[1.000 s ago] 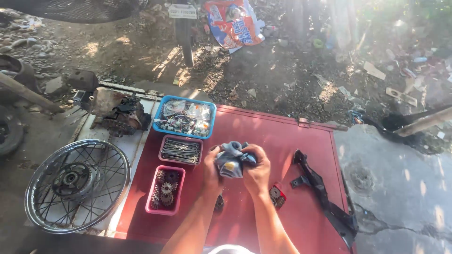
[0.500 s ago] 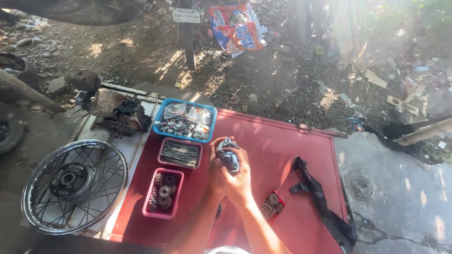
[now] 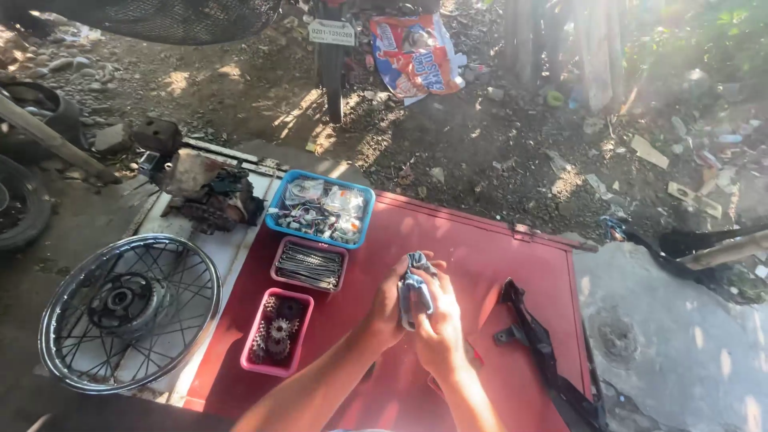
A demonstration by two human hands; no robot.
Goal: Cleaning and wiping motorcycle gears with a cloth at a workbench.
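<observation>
Both hands, left hand [image 3: 390, 308] and right hand [image 3: 438, 324], close their grip around a crumpled grey-blue cloth [image 3: 414, 290]; at ten o'clock, a pink plastic tray [image 3: 277, 331] holds metal sprockets [image 3: 278, 327].

The grey cloth [image 3: 414, 290] is covering whatever the left hand [image 3: 390, 306] and right hand [image 3: 438, 330] are gripping, so the thing inside is not showing. The right hand is hiding most of a small red object [image 3: 474, 354] lying on the red panel [image 3: 480, 256]. The bottom edge is cutting off both forearms and the lower end of the black bracket [image 3: 544, 352]. The left edge is cropping a tyre [image 3: 20, 204]. The small parts in the blue basket [image 3: 320, 210] are too tiny to tell apart.
</observation>
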